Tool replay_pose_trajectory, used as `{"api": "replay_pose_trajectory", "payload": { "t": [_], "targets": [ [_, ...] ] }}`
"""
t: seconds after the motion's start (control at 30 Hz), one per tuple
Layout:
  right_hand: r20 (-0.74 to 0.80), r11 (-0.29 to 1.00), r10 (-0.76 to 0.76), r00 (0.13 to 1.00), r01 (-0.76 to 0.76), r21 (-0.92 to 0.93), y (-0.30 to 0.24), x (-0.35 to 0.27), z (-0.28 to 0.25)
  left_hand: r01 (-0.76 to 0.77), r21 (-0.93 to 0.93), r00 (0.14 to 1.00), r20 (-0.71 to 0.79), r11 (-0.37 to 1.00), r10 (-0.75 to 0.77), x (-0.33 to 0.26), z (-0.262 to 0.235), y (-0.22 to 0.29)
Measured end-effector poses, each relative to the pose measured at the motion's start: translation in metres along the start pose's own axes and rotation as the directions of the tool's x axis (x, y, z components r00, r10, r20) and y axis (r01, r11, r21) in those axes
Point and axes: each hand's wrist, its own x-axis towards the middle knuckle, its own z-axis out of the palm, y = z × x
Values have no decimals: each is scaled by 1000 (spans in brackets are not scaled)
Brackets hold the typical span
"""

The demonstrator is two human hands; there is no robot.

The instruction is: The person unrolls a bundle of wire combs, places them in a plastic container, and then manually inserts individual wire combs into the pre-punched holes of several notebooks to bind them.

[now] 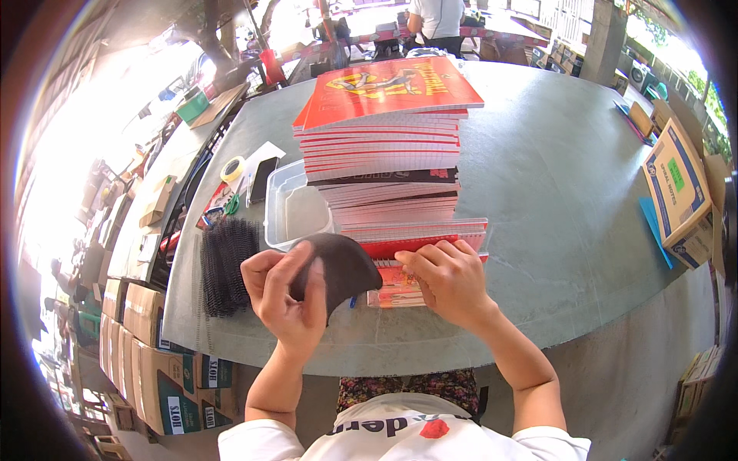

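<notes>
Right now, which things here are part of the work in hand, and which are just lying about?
In hand:
left hand holding a dark curved sheet
right hand on the lowest notebook
tall notebook stack
black binding coils

Lying about:
clear plastic tub
tape roll
green scissors
cardboard box

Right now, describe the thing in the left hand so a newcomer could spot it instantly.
Start at the tall stack of red notebooks in the middle of the grey table. Just in front of its base, the left hand pinches a dark curved sheet. Unlike the clear plastic tub behind it and the black spiral coils to its left, it is flat, matte and rounded.
</notes>
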Motion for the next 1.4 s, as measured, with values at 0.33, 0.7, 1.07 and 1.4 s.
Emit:
{"api": "replay_pose_trajectory", "payload": {
  "t": [0.33,0.7,1.07,1.4],
  "targets": [
    [197,714,292,936,-351,606,57,-19,-20,188,-134,935,328,973,-136,-11,32,5],
    [216,237,486,847,-365,900,60,-35,5,88,-188,937,349,978,-17,-7,37,16],
    [154,294,501,852,-335,895,55,-42,10,97,-163,936,350,982,-34,0,52,33],
    [178,4,439,881,-201,980,59,-46,10,140,-296,938,345,945,-31,18,56,48]
  ]
}}
